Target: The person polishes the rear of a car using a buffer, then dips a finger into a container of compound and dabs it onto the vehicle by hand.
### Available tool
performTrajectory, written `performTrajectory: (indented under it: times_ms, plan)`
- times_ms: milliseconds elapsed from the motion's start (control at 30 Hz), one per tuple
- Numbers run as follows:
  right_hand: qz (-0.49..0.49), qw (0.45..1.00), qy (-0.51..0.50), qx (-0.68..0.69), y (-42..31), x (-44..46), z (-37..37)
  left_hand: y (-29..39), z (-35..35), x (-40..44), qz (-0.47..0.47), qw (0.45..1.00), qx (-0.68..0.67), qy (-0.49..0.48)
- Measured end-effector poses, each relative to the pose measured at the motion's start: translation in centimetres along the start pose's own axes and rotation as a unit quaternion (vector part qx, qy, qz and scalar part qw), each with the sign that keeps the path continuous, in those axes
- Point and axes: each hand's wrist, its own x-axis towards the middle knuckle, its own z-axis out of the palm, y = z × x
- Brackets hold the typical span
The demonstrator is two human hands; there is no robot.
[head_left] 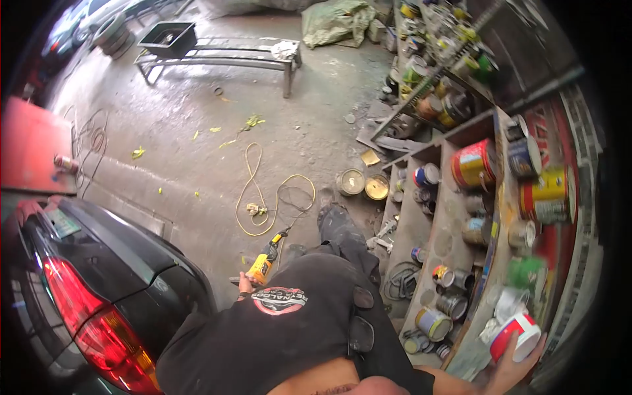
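Note:
At my left side, my left hand point(246, 284) is wrapped round a yellow and black corded power tool point(263, 263) shaped like an angle grinder. Its working end is partly hidden by my hand and shirt. On the right, my right hand point(517, 370) grips a white tub with a red label point(515, 337), tilted at the shelf top. Beside the tub sit a clear plastic container point(510, 304) and a green can point(526, 271). The tool's cord runs forward to a yellow extension cord point(253, 174) lying looped on the floor.
A wooden shelf point(431, 243) full of paint cans stands close on my right. Two open cans point(351, 182) stand on the floor ahead. A dark car point(141, 263) with a red tail light is near my left. Farther off, a bench point(224, 58) carries a black bin point(168, 41).

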Motion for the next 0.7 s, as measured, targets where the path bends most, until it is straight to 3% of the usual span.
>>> performTrajectory:
  times_ms: [67,100,133,200,333,433,467,533,567,633,700]
  plan:
    - [-0.137,0.979,-0.018,0.147,-6.5,0.9,1.9,-1.1,-0.5,0.0,0.004,1.0,-0.022,0.015]
    - [-0.18,0.957,-0.116,0.197,-10.7,1.5,2.7,-1.6,-0.5,-0.4,0.013,1.0,-0.023,0.01]
    - [-0.273,0.945,-0.125,0.132,-13.8,2.6,4.5,-2.1,-1.0,0.1,-0.004,0.999,-0.045,0.01]
    - [-0.321,0.915,-0.144,0.197,-20.3,4.0,9.6,-3.7,-2.2,1.8,-0.034,0.995,-0.095,0.007]
    - [-0.439,0.863,-0.158,0.193,-33.8,7.4,19.6,-5.0,0.0,-1.2,-0.008,0.975,-0.204,0.092]
    - [-0.528,0.803,-0.16,0.224,-46.3,8.7,26.1,-8.1,0.1,0.7,0.04,0.965,-0.243,0.095]
    - [-0.557,0.778,-0.162,0.242,-50.6,9.4,28.5,-8.0,1.7,-0.6,0.104,0.967,-0.167,0.16]
    - [-0.629,0.719,-0.147,0.257,-59.7,10.3,32.8,-9.5,3.7,-1.8,0.113,0.953,-0.199,0.2]
    - [-0.65,0.696,-0.148,0.266,-64.0,10.6,34.9,-8.8,5.4,-3.0,0.065,0.935,-0.303,0.172]
    - [-0.677,0.665,-0.163,0.272,-71.9,10.4,37.3,-8.8,9.0,-5.6,0.017,0.886,-0.328,0.327]
    - [-0.707,0.626,-0.167,0.284,-78.1,10.7,39.0,-8.1,12.2,-7.0,0.007,0.832,-0.4,0.385]
